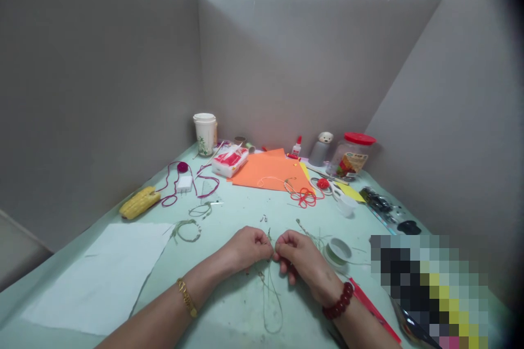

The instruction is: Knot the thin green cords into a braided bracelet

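Note:
Close together over the middle of the table, my left hand (252, 244) and my right hand (298, 253) pinch a thin green cord (281, 311) between their fingertips. The cord hangs down in a long loop toward me, with small beads or knots along it. Loose tiny beads (264, 218) lie just beyond my fingers. Beside my right hand stands a spool of green cord (338, 253), with loose strands trailing near it. To the left of my left hand lies a braided green cord ring (189, 230). Exactly where the cord passes between the fingertips is hidden.
White cloth or paper (98, 272) covers the left front. Orange sheets (270, 170), a tissue pack (230, 160), paper cups (204, 135), red cord (303, 197) and a red-lidded jar (350, 157) stand or lie farther back. A yellow corn-shaped object (140, 203) is at left.

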Tool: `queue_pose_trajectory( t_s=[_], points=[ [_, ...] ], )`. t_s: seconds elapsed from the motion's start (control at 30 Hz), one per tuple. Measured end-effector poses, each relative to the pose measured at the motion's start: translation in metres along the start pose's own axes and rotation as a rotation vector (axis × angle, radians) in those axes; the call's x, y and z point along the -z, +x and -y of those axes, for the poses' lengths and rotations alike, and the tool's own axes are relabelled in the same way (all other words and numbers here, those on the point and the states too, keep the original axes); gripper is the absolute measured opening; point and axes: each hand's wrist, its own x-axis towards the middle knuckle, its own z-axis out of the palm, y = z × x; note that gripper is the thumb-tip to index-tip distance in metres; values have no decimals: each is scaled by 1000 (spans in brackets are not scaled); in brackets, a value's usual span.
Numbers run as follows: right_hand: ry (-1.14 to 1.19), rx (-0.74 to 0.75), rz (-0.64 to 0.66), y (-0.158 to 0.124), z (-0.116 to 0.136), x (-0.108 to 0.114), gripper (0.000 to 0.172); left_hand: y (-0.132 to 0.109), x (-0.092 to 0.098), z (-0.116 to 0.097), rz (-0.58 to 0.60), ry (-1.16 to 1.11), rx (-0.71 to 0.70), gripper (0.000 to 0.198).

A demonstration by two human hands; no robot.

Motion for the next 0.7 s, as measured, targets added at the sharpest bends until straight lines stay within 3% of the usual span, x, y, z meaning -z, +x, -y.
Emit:
queue_pose_trajectory(
  t_s=[0.23, 0.43, 0.7],
  points=[
    [-13, -17, -15, 0, -1, 0, 4, 2, 0, 6, 24, 31, -27, 27],
    [-31, -11, -16, 1, -2, 0, 2, 4, -1, 6, 7, 33, -25, 16],
    [-47, 0, 3, 1, -1, -1, 2, 1, -2, 1, -26, 79, -10, 18]
  ],
)
